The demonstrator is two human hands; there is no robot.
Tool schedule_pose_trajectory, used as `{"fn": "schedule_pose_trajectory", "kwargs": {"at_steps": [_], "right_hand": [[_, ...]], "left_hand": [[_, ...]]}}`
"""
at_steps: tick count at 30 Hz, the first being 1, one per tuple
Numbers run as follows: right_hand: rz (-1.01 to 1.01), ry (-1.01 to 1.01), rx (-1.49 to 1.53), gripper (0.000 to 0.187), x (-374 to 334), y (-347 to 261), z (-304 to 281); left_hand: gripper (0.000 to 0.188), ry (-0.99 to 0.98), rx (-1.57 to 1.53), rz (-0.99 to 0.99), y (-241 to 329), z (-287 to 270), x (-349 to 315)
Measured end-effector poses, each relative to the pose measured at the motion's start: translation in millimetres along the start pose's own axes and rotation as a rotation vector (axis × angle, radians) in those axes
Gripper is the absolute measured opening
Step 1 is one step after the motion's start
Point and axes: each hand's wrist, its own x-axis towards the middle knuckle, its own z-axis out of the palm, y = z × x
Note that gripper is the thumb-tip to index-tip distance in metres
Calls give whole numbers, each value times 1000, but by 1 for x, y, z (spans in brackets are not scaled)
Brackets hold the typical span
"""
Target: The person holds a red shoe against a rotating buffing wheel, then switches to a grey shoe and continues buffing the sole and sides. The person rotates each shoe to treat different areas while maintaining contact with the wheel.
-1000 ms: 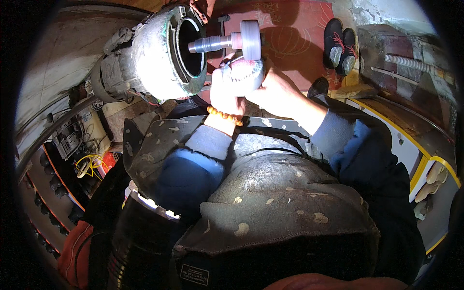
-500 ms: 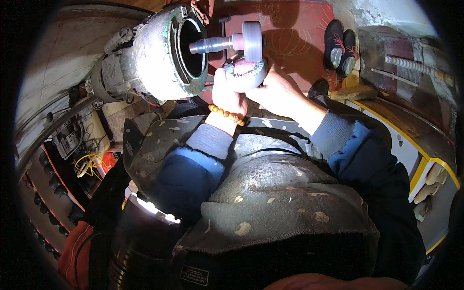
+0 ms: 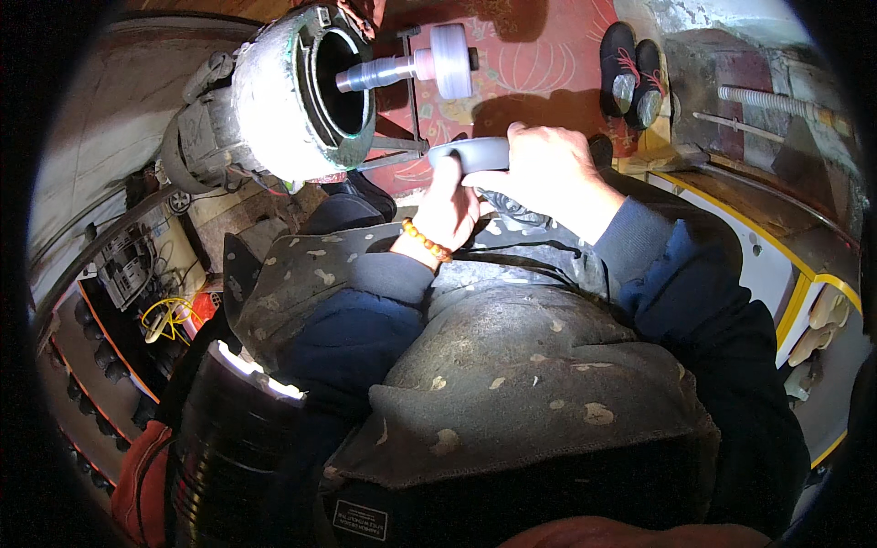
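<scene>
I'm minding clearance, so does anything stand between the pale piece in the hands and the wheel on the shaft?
Nothing visible does. The pale piece, held by the left hand and right hand, sits below the wheel in the picture, and only red floor covering shows in the gap between them. One view cannot settle depth.

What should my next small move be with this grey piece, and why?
I'd probably ease the grey piece up toward the pale wheel, slowly and with both hands steady. The left hand and right hand both have hold of it, it sits below the wheel without touching, and the wheel's streaky blur suggests it's spinning.
</scene>
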Motion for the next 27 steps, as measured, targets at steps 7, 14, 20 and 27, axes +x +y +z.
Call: {"fn": "schedule_pose_trajectory", "kwargs": {"at_steps": [7, 14, 20, 27], "right_hand": [[108, -201, 220, 94, -19, 23, -16], [137, -337, 917, 83, -24, 21, -2], [26, 90, 880, 86, -46, -12, -12], [-15, 223, 892, 89, -42, -20, 10]], "left_hand": [[103, 50, -115, -5, 24, -2, 15], [83, 125, 15, 112, 30, 26, 27], [77, 112, 94, 148, 36, 37, 29], [73, 231, 139, 79, 51, 53, 35]]}}
